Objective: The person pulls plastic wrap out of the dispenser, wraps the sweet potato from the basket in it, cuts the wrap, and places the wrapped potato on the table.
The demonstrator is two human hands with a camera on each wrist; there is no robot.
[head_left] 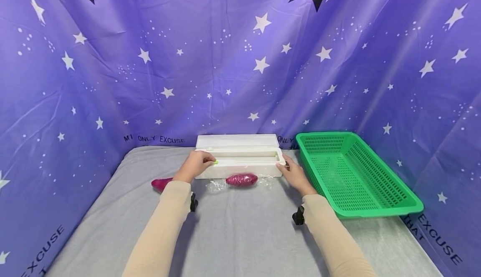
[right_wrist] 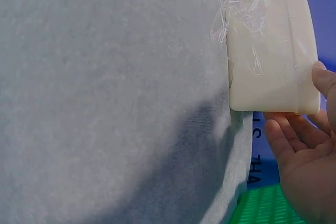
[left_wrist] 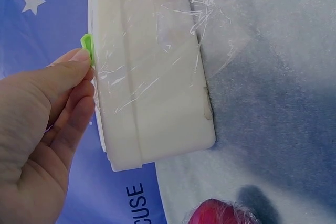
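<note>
A white cling film dispenser box (head_left: 244, 170) lies lengthwise on the table, its translucent lid (head_left: 237, 141) raised at the back. Along its near top edge, my left hand (head_left: 193, 165) pinches a small green slide cutter (left_wrist: 87, 46) between thumb and fingers, near the left end. My right hand (head_left: 294, 175) grips the box's right end, thumb on the near edge and fingers around the end face. Clear cling film (left_wrist: 205, 3) hangs down the front of the box. Right in front sits a purple-red sweet potato (head_left: 242, 180) wrapped in film, loose film spreading at both ends.
Another purple-red sweet potato (head_left: 160, 184) lies at the left, partly hidden by my left forearm. A large green plastic basket (head_left: 379, 213) stands at the right, close to my right arm. Behind the table (head_left: 240, 235) hangs a purple star-patterned cloth (head_left: 225, 60).
</note>
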